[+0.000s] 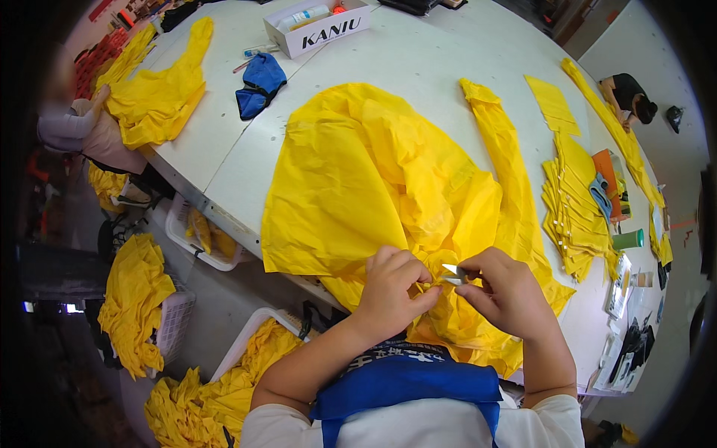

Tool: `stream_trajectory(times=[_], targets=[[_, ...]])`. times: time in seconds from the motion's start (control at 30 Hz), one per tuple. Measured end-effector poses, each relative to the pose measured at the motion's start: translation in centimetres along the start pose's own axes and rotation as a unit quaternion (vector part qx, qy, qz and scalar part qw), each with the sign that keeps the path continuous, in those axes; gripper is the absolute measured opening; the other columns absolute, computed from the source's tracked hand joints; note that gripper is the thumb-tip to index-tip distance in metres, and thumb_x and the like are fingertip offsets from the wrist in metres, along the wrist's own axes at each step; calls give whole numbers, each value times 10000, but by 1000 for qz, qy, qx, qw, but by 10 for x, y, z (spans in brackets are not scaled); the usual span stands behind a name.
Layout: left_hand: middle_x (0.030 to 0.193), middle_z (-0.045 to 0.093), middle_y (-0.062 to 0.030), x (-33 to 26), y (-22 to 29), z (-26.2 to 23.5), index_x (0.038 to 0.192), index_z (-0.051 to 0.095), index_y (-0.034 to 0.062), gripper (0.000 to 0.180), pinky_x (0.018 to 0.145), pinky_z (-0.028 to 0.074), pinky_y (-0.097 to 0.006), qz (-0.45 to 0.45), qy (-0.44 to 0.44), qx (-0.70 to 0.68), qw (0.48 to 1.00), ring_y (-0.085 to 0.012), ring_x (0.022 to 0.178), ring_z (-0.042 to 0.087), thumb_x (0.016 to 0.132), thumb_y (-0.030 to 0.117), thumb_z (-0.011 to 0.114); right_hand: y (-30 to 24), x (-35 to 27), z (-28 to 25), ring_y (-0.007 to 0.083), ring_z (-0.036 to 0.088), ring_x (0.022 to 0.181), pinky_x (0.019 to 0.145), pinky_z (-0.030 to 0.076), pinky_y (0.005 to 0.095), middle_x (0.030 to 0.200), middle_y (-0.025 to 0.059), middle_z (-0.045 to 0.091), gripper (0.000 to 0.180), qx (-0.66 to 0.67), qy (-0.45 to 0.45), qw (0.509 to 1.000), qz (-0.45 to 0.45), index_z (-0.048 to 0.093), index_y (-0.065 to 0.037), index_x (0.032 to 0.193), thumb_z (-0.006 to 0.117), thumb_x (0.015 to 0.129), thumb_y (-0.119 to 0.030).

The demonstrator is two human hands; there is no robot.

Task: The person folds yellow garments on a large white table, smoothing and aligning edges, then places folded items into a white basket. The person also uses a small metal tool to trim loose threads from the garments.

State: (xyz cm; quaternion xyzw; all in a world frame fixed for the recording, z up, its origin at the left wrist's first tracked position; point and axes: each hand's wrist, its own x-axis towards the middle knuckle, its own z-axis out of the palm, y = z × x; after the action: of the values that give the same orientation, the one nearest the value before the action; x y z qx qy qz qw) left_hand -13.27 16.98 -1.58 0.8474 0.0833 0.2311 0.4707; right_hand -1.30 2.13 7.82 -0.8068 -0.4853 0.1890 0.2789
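A large crumpled yellow sheet-like garment point(336, 194) of thin fabric spreads over the white table in front of me and hangs past its near edge. My left hand point(392, 291) is closed, pinching a bit of the garment between thumb and fingers. Close by on the right, my right hand point(508, 291) grips small metal thread snips point(452, 275). Their two blades stand apart and point left toward the pinched fabric. Whether a thread lies between the blades is too small to tell.
On the white table point(231, 160) are a blue cloth pouch point(261, 84), a white box point(321, 33) and stacked yellow pieces point(575, 201). Baskets of yellow fabric point(138, 299) stand below at left. One person point(71, 123) handles yellow cloth at left; another point(627, 97) is far right.
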Motion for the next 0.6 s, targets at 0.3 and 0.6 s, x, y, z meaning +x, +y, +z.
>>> stream_trajectory(times=[0.3, 0.6], targets=[[752, 565, -40, -1, 3, 1, 696, 573, 100, 200, 741, 374, -350, 17, 21, 27, 999, -257, 813, 491, 649, 140, 763, -3, -2, 1, 293, 613, 655, 567, 487, 364, 756, 97, 595, 185, -87, -8, 996, -32, 631, -63, 872, 706, 804, -219], [750, 566, -41, 0, 4, -3, 689, 572, 100, 224, 747, 379, -354, 18, 13, 25, 999, -263, 815, 494, 656, 153, 787, 29, -19, -11, 193, 632, 651, 574, 489, 262, 773, 95, 632, 177, 136, 57, 984, 102, 663, -6, 923, 729, 798, -111]])
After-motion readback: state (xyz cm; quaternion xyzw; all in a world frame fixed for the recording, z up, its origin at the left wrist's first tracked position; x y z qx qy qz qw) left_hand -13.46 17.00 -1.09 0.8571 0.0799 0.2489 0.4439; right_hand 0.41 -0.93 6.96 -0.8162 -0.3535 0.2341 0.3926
